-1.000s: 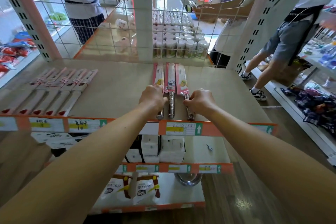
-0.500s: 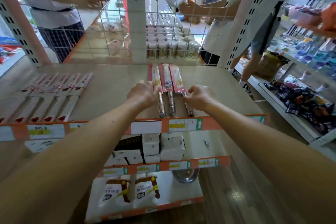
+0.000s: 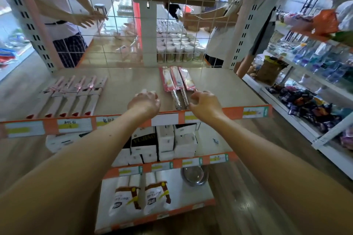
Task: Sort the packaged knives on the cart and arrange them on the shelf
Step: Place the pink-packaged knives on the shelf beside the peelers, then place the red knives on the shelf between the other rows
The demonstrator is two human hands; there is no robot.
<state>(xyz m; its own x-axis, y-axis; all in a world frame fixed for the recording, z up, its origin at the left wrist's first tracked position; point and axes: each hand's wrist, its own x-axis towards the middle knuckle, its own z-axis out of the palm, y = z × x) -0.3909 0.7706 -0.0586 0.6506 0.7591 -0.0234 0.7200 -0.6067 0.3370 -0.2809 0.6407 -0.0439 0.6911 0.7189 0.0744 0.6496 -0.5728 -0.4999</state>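
Both hands have come off the knife handles they were pressing a moment ago and now hover just short of them. The left hand (image 3: 144, 103) is to the left of the three packaged knives (image 3: 176, 82) and apart from them. Its fingers reach forward, blurred by motion, and hold nothing. The right hand (image 3: 206, 104) hangs at the near right of the group, loosely curled and empty. Its fingertips (image 3: 196, 95) hide the handle end of the rightmost pack, and it is not possible to tell whether they touch it.

The three knives lie side by side on the top shelf (image 3: 229, 89). Their pink card ends point toward the wire grid back (image 3: 122, 30) and their metal handles toward the orange price rail (image 3: 254, 112). A row of five pale packaged knives (image 3: 70, 95) lies well to the left on the same shelf.

The step in hand seems to be the last straightening of this group. To do it well, the person would check that the handle ends sit level just behind the rail. The packs should also run parallel without overlapping. Any correction is best made with flat fingertips on the firm handles, not on the thin wrapping, which could crumple or slide.

Compared with the earlier frame, the three knives keep the same order and place. The hands are farther apart, and more of the lower shelves shows.
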